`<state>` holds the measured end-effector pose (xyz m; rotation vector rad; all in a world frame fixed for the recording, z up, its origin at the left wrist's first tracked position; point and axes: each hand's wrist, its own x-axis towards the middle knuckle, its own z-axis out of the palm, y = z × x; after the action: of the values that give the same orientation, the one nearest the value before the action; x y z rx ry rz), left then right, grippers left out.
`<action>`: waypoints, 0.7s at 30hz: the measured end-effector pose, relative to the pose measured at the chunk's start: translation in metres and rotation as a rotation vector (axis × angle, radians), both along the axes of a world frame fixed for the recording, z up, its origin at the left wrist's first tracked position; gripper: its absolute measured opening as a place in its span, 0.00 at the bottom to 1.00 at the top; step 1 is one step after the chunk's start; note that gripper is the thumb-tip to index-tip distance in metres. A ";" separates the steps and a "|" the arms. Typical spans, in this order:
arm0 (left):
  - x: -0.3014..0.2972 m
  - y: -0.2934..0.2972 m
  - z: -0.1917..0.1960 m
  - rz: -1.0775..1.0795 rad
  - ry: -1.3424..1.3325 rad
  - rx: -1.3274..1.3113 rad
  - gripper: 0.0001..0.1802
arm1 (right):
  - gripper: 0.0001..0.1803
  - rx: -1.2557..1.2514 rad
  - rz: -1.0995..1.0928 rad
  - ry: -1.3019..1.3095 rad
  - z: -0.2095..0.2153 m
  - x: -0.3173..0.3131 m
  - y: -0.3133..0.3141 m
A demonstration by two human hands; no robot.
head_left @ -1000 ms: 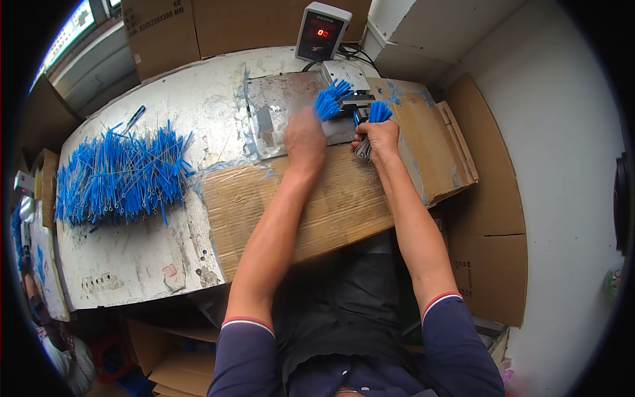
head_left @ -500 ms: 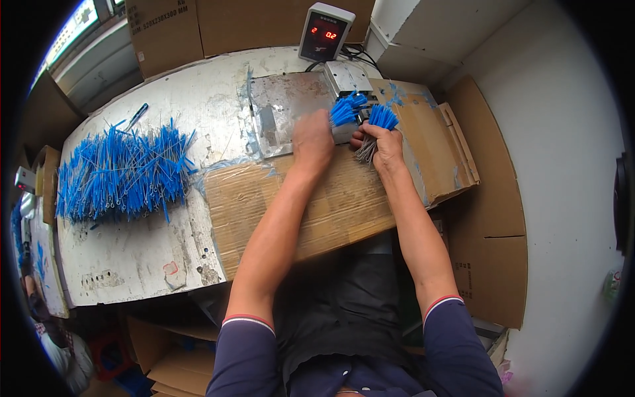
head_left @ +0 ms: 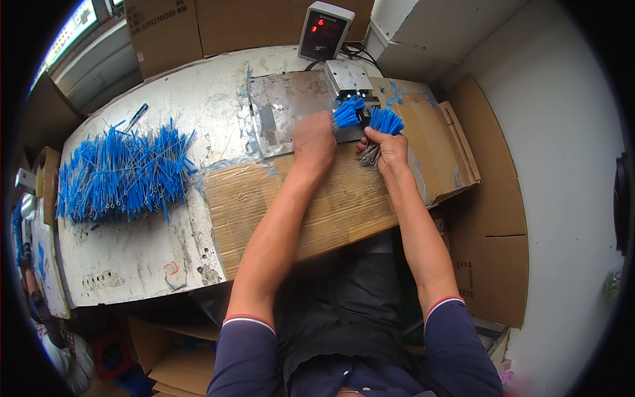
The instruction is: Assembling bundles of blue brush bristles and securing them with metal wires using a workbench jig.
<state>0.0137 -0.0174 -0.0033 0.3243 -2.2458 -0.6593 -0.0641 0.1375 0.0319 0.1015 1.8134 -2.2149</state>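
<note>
Worktop (head_left: 132, 258): worn, white, patched with cardboard.
Left hand (head_left: 315, 140): closed on a small blue-tipped wire bundle (head_left: 346, 114) at the metal fixture (head_left: 348, 78).
Right hand (head_left: 390, 151): gripping a second bundle (head_left: 382, 126).
Remaining: large wire pile (head_left: 122, 173) lies unprocessed, so most work seems left.

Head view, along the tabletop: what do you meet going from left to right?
Pile of blue-tipped wires → metal plate → left hand with a blue bundle → right hand gripping another blue bundle → cardboard sheet's right edge.

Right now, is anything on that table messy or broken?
Yes. The cardboard sheet under the left hand is torn and scuffed, and the white tabletop is chipped and stained. The big pile of blue wires lies loose and crisscrossed, with a few strays sticking out.
</note>
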 end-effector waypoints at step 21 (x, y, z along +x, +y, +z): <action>-0.001 -0.001 -0.001 -0.032 0.154 0.295 0.08 | 0.08 0.032 0.203 0.096 0.004 0.013 -0.003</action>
<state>0.0126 -0.0181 -0.0046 0.3692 -2.0115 -1.0012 -0.0515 0.1341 0.0355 -0.1779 1.8198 -2.0823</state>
